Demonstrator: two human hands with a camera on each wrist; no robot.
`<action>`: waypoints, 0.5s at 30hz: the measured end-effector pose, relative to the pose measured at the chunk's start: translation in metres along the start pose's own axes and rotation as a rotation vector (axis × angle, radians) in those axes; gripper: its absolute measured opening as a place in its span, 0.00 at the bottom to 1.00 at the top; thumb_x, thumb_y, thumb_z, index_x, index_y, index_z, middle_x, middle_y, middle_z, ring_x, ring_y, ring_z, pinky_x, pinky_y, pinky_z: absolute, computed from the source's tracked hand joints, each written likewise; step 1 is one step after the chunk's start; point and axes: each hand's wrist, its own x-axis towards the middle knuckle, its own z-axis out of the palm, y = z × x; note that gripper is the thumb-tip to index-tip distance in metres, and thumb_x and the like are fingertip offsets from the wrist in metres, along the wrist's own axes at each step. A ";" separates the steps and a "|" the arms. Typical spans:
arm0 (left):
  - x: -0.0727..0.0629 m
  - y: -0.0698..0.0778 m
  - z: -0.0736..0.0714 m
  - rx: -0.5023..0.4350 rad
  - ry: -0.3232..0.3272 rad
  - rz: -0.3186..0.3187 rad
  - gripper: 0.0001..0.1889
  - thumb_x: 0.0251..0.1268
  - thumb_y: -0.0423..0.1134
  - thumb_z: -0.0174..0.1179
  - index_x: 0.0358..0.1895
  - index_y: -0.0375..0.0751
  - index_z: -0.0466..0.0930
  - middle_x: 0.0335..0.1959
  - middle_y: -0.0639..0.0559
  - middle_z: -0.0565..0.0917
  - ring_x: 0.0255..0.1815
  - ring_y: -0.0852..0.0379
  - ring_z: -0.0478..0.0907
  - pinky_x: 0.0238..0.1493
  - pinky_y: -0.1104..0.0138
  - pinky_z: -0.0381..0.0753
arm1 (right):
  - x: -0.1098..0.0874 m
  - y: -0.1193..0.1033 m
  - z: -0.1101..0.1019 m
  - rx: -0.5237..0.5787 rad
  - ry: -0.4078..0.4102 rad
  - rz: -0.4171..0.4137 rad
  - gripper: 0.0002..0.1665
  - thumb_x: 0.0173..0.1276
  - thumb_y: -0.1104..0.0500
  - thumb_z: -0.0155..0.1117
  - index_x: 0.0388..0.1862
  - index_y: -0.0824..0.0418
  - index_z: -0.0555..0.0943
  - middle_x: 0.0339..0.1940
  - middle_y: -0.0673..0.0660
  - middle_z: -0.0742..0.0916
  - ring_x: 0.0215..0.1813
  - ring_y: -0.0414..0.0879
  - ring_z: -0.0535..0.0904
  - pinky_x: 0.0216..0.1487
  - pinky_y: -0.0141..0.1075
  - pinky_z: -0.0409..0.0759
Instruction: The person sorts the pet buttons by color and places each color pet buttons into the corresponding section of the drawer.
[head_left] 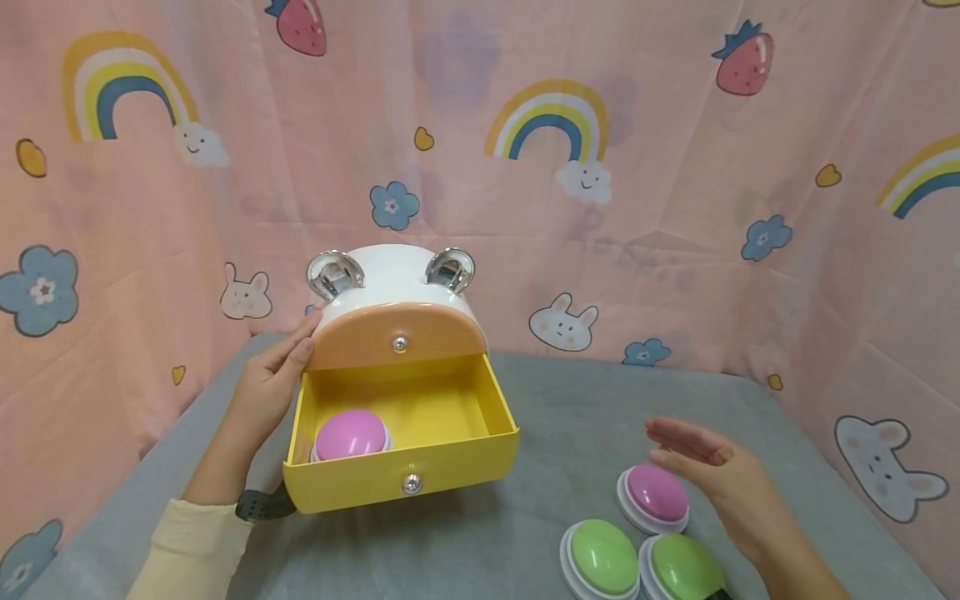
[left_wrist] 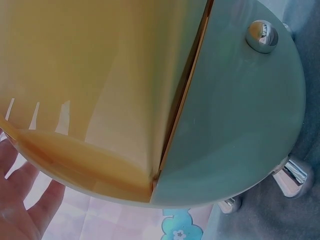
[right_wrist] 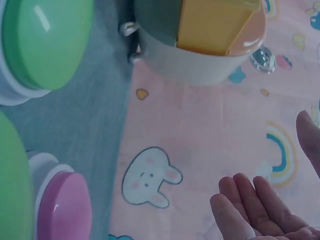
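A white bear-eared drawer box (head_left: pixel 393 275) stands on the table with its yellow drawer (head_left: pixel 457 471) pulled out. One pink dome button (head_left: pixel 351 433) sits in the drawer's left front corner. My left hand (head_left: pixel 272 379) rests against the box's left side, fingers pointing up along it. In the left wrist view, a green lower drawer front (left_wrist: pixel 235 110) shows beside the yellow drawer. My right hand (head_left: pixel 723 475) hovers at the right with nothing in it, fingers extended. Just below it are a second pink button (head_left: pixel 657 493) and two green buttons (head_left: pixel 602 554).
Above the yellow drawer, a peach drawer front (head_left: pixel 435 329) with a silver knob is closed. The box has small silver feet (left_wrist: pixel 292 176). A grey cloth covers the table (head_left: pixel 585 417). Behind it hangs a pink patterned curtain (head_left: pixel 660 292).
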 end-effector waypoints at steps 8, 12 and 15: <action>0.001 -0.001 0.000 -0.008 -0.001 0.002 0.26 0.80 0.54 0.44 0.76 0.59 0.62 0.78 0.53 0.61 0.80 0.45 0.57 0.74 0.42 0.63 | 0.002 0.016 -0.007 0.035 -0.010 0.076 0.41 0.71 0.50 0.65 0.78 0.58 0.62 0.52 0.22 0.79 0.53 0.15 0.74 0.70 0.36 0.72; 0.001 -0.001 0.000 -0.013 -0.002 0.004 0.26 0.80 0.54 0.44 0.76 0.58 0.62 0.79 0.53 0.60 0.80 0.45 0.57 0.74 0.42 0.63 | 0.006 0.028 -0.011 0.079 -0.007 0.089 0.43 0.71 0.52 0.65 0.79 0.61 0.60 0.50 0.22 0.80 0.52 0.16 0.75 0.64 0.25 0.74; 0.000 0.000 0.000 -0.011 -0.002 0.005 0.26 0.80 0.54 0.44 0.76 0.57 0.62 0.78 0.52 0.61 0.79 0.44 0.58 0.73 0.41 0.64 | 0.009 0.036 -0.015 0.097 -0.005 0.099 0.43 0.71 0.53 0.65 0.78 0.62 0.59 0.49 0.23 0.81 0.52 0.17 0.76 0.50 0.14 0.73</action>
